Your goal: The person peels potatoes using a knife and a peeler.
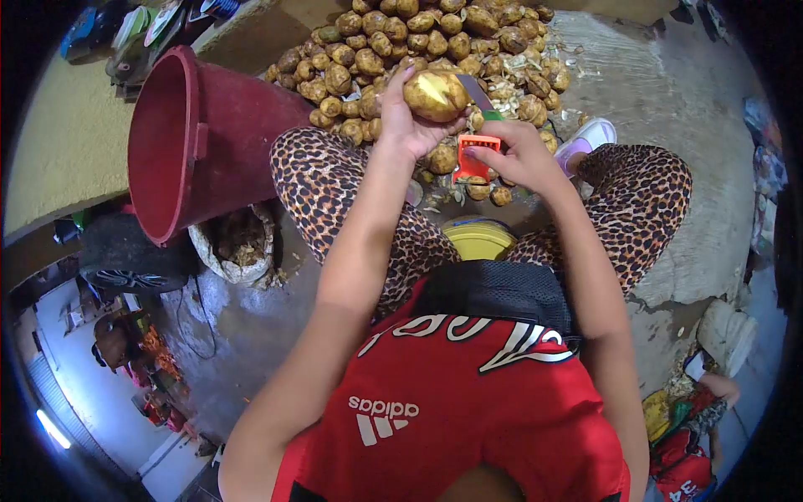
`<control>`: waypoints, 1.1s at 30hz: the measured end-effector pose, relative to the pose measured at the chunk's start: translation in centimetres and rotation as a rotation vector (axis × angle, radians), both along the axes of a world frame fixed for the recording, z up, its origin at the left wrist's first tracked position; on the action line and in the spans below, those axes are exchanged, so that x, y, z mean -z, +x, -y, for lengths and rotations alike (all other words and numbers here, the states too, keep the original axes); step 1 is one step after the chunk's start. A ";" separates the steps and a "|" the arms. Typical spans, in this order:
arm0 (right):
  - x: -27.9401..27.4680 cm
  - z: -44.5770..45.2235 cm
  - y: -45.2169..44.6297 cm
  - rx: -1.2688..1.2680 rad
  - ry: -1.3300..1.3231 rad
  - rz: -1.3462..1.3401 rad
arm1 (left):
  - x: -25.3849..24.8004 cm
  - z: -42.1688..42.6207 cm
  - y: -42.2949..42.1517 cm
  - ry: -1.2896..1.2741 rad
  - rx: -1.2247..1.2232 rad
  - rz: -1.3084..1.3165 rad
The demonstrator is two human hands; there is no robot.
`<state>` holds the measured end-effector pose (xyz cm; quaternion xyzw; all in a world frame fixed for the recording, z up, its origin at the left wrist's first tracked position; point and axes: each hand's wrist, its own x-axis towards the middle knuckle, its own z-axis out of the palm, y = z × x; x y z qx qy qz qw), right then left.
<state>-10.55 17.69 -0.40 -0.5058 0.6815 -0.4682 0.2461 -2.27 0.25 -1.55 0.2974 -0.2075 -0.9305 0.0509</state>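
Observation:
My left hand (403,121) holds up a partly peeled potato (437,95), with a pale strip bared among its brown skin. In my right hand (523,152) is a knife, its green handle (492,115) by my fingers and its blade (475,90) at the potato's right side. Whether the blade touches the potato I cannot tell. Below my right thumb shows an orange slotted plastic piece (476,157); whether my hand touches it is unclear. A large heap of potatoes (368,63) lies on the floor just beyond my hands.
Peelings (525,63) are scattered over the heap. To the left stands a tilted dark red bucket (230,138), near a white sack (242,269) and a black tyre (134,255). Between my legs is a yellow round container (477,240). Another person (686,460) is at lower right.

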 end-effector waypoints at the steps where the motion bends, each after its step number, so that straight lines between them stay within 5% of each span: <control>1: 0.1 0.1 0.0 -0.017 -0.002 -0.005 | 0.2 0.0 0.0 0.044 0.016 0.003; 19: -0.2 -0.1 -0.2 -0.112 0.174 -0.211 | 0.3 0.0 -0.7 -0.133 0.012 -0.006; 33: 1.1 1.1 1.7 0.064 0.028 -0.037 | -0.3 -0.7 -0.9 -0.084 -0.025 0.010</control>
